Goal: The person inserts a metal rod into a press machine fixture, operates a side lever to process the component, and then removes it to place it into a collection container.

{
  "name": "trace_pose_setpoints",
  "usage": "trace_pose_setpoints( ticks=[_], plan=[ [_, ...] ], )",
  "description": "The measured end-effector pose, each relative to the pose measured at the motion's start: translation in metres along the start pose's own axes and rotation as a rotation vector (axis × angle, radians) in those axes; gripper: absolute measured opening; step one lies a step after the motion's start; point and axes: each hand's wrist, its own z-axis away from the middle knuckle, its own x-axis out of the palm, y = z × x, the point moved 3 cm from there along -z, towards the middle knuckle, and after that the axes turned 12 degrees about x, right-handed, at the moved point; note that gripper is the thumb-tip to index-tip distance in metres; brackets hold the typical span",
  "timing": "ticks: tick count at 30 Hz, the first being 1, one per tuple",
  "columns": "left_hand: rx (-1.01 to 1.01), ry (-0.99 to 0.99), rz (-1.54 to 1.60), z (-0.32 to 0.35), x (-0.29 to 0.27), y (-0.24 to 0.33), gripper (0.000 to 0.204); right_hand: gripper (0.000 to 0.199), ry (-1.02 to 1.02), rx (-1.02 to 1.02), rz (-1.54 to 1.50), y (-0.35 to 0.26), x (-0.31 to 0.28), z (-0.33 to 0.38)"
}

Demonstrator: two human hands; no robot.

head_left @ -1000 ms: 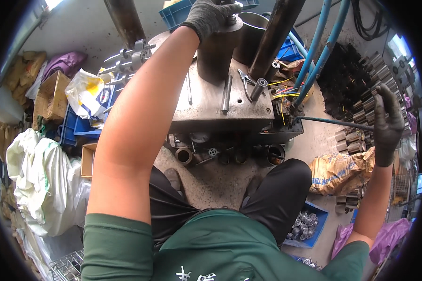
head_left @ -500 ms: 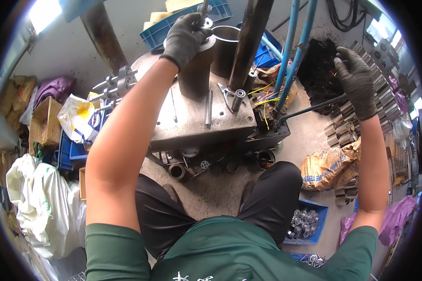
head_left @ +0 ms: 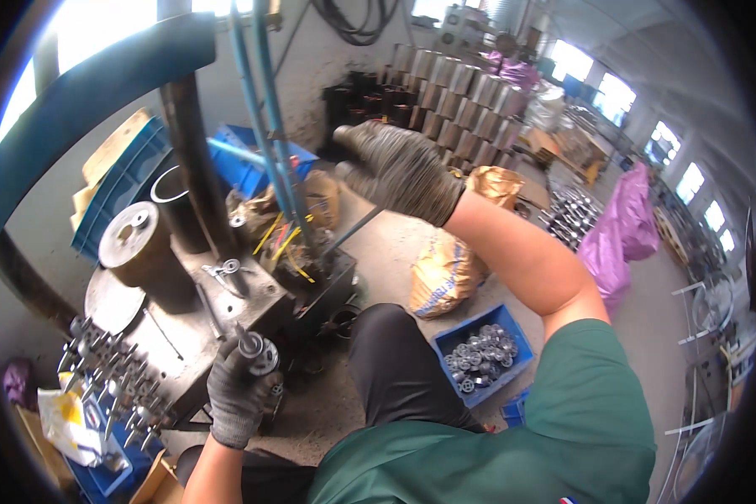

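Observation:
In my left hand (head_left: 237, 399), in a grey work glove, is an upright metal shaft with a round flange (head_left: 265, 357); the fingers are closed round it, beside the bench's near edge. My right hand (head_left: 403, 172), in a dark glove, is raised over the far end of a metal lever bar (head_left: 354, 233). Its thumb and fingers are apart, and nothing shows in them. On the steel press bench (head_left: 176, 323) stands a thick metal cylinder (head_left: 147, 256) with a small ring on its top. A pin rod (head_left: 210, 311) and a thin rod (head_left: 163, 333) lie in front.
Several metal shaft parts (head_left: 113, 378) stand at the bench's left. A blue bin (head_left: 483, 357) of round metal parts sits on the floor by my right knee. Blue hoses (head_left: 269, 126) and a dark post (head_left: 195, 168) rise behind the bench. A brown paper sack (head_left: 441, 277) lies beyond.
The view has turned right. My left hand has come down from the top of the cylinder and now holds the flanged shaft near the bench edge. My right hand stays raised near the lever.

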Motion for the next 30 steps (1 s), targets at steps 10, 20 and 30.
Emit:
trace_pose_setpoints(
  ticks=[10, 20, 30],
  plan=[
    [0.307, -0.334, -0.314, 0.022, 0.052, 0.044, 0.071, 0.070, -0.155, 0.244, -0.654, -0.143, -0.020, 0.217],
    [0.432, -0.372, -0.332, 0.031, 0.092, 0.040, 0.074, 0.041, -0.231, 1.385, -1.856, -0.121, 0.044, 0.287],
    [0.051, -0.313, -0.205, 0.021, 0.049, 0.023, 0.060, 0.027, 0.137, 1.525, -0.102, 0.119, -0.222, 0.506]
  ],
)
